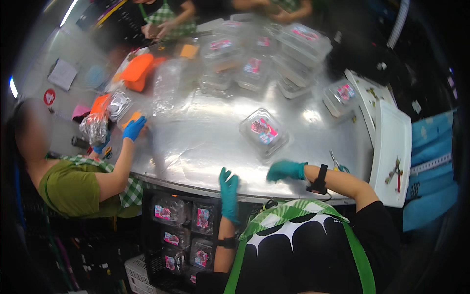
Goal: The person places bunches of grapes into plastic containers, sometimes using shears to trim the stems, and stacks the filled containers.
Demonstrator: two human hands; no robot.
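Note:
My left hand (229, 193), in a teal glove, is held up at the near edge of the metal table (196, 142). Its fingers are stretched out and nothing is in it. Over the tabletop to the right, my right hand (286, 170), gloved the same way, points leftward with loosely bent fingers and holds nothing I can see. A clear plastic container (264, 132) with a pink and blue label sits on the table just beyond both hands, touched by neither. Below the edge, beside my left forearm, a black crate (155, 235) holds several similar labelled containers.
Stacked clear containers (301, 54) fill the far side. Scissors (338, 164) lie at right, near a white tray (391, 161) with small bits on it. At left a co-worker's blue-gloved hand (133, 128) touches an orange item near an orange bin (137, 71). More people stand across the table.

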